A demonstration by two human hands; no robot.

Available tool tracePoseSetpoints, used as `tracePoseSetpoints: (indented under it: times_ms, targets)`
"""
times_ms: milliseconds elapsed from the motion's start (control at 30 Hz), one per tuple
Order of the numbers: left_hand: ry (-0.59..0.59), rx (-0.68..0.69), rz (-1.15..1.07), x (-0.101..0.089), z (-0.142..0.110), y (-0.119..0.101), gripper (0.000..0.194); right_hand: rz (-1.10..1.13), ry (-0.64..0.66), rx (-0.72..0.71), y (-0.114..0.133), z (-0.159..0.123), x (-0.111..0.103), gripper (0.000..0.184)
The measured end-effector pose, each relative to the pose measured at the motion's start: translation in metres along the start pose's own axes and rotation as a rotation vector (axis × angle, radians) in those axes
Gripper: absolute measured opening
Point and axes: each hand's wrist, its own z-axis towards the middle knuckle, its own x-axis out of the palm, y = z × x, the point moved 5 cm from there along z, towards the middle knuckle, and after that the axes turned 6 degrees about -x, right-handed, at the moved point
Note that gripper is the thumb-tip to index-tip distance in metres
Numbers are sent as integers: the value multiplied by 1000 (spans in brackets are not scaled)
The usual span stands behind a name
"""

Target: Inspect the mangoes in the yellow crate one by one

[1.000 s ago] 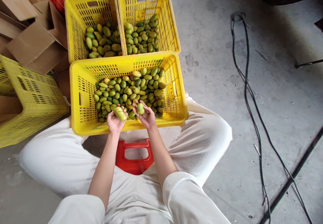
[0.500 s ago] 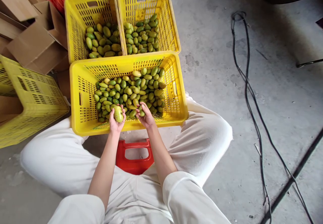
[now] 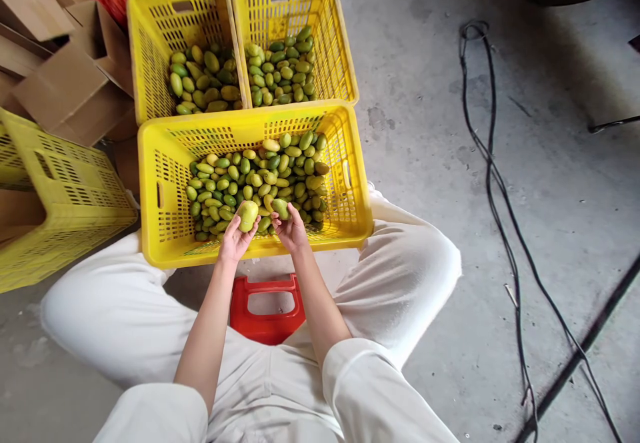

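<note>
My left grip [image 3: 237, 238] grasps a yellow-green mango [image 3: 247, 216], which sits at the fingertips, above the palm. My right grip [image 3: 293, 231] grasps a smaller green mango [image 3: 281, 209] near its fingertips. Both are above the near yellow crate [image 3: 190, 256], which contains many loose mangoes [image 3: 240, 180]. Behind it stand two other yellow crates [image 3: 337, 43], side by side, each holding a heap of mangoes.

Shows no legible lettering, labels, brands, numbers or signs, whether on the yellow crates [image 3: 180, 255], the green fruits [image 3: 257, 180], the cardboard boxes [image 3: 65, 93] or the white clothing [image 3: 400, 270].
</note>
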Motion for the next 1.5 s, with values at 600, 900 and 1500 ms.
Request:
tracePoseSetpoints:
  times_ms: [600, 900, 1500]
  targets:
    - [34, 19, -104, 6, -1, -5, 24, 118, -104, 62, 2, 0, -3, 28]
    - [29, -43, -115, 8, 0, -2, 12, 83, -12, 39, -1, 0, -3, 6]
    - [107, 36, -85, 8, -5, -4, 31, 29, 5, 34, 1, -3, -4, 41]
